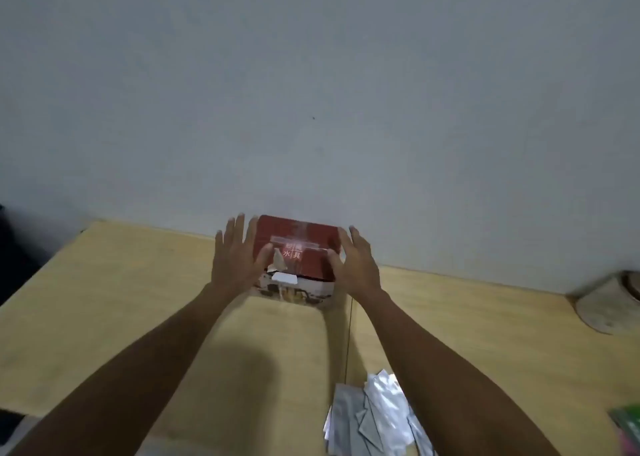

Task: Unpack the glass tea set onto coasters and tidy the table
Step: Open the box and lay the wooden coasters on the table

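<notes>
The box point(297, 254), red-topped and taped shut, sits at the far edge of the table point(121, 303) against the wall, and both hands flank it: the left hand point(239, 258) at its left side, the right hand point(356, 263) at its right. Fingers on each are spread flat, palms turned inward, and whether they press the sides or stop just short I cannot tell (the frame is blurred there). This looks like bracing the box from both sides to draw it nearer for opening, since the set is presumably packed inside; silver packets point(374, 417) lie near the front edge.
</notes>
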